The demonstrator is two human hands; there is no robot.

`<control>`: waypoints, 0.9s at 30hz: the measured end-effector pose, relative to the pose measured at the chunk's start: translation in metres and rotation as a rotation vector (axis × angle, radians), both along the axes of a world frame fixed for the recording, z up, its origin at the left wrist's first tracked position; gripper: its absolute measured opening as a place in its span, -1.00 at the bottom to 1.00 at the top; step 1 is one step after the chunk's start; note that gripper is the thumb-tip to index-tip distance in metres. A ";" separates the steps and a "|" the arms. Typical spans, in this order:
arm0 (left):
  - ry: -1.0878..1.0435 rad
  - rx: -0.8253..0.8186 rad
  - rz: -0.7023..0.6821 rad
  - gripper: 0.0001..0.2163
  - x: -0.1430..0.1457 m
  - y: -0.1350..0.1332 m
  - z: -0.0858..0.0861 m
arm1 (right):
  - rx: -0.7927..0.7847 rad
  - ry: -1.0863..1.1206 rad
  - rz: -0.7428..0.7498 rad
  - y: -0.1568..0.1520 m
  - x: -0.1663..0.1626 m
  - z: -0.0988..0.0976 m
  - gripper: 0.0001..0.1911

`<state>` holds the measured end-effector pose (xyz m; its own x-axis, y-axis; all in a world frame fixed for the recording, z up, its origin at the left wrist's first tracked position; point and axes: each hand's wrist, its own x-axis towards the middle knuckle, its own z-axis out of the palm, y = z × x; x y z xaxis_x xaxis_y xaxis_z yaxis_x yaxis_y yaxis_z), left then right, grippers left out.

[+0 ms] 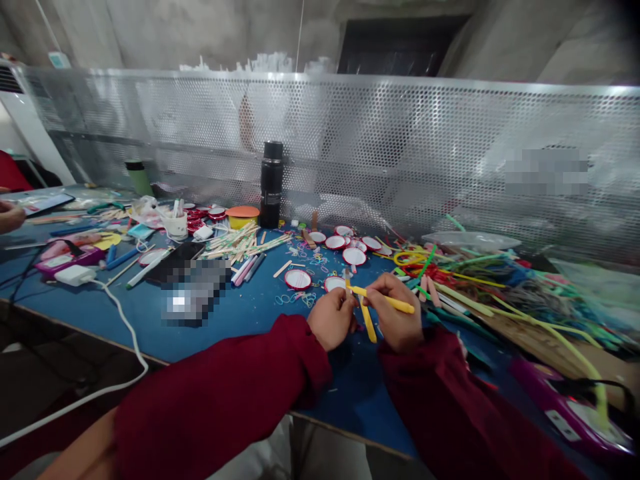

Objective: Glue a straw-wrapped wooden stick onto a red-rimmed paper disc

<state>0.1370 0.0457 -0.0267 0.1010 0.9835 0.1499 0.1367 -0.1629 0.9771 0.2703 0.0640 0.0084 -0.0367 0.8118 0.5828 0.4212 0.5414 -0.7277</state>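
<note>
My left hand (331, 317) and my right hand (395, 313) meet over the blue table (250, 320), both in dark red sleeves. The right hand's fingers are closed round a yellow stick (395, 304) that lies crosswise and juts to the right. The left hand pinches a second yellow stick (369, 323) that slants down between the two hands, crossing the first one. Small red-rimmed white discs (298, 279) lie just beyond the fingers.
A heap of coloured strips and tubes (480, 280) fills the right side. Wooden sticks (240, 241), a black bottle (271, 184), a white cup (176, 224), a charger with a white cable (75, 275) and another person's hand (9, 216) are to the left. A perforated metal screen (400, 147) backs the table.
</note>
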 end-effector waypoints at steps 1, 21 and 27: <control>-0.004 -0.005 0.000 -0.80 0.000 0.000 0.000 | -0.003 0.000 0.005 0.001 0.000 0.000 -0.86; -0.032 -0.008 -0.013 -0.85 -0.003 -0.008 0.011 | 0.014 -0.002 0.007 -0.002 0.000 -0.002 -0.86; -0.013 -0.019 0.011 -0.85 -0.003 -0.008 0.012 | 0.008 -0.005 -0.009 -0.001 0.002 -0.006 -0.87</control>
<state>0.1344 0.0380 -0.0147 0.0883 0.9872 0.1328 0.1259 -0.1433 0.9816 0.2721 0.0626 0.0023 -0.0327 0.8076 0.5888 0.4295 0.5433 -0.7213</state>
